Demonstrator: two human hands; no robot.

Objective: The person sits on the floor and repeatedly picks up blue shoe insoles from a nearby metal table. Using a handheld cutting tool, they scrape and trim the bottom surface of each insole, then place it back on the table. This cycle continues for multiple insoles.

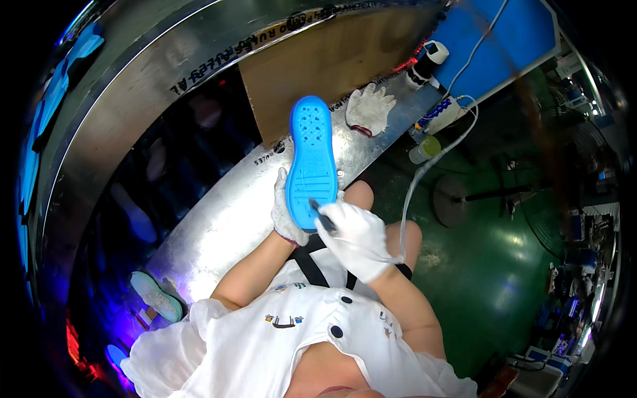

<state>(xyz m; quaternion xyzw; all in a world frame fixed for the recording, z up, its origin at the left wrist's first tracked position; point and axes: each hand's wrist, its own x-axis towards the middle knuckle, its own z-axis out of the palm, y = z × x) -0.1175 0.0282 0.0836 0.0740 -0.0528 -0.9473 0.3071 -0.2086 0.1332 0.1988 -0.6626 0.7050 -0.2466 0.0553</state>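
A bright blue shoe sole (312,156) stands out in front of me, its holed end pointing away and its ribbed end near my body. My left hand (282,209), in a pale work glove, grips the near end of the sole from the left and beneath; part of its fingers is hidden behind the sole. In a white glove, my right hand (356,240) is closed round a slim dark tool (326,219) like a pen or small brush. The tool's tip is at the sole's near right part; whether it touches cannot be told.
Beyond the sole are a metal worktop (219,229), a cardboard sheet (332,56) and a loose white glove (369,109). A black-and-white bottle (428,63) stands farther right, above a yellowish tub (424,150) and a hanging hose (424,171). Another pale sole (156,296) lies left.
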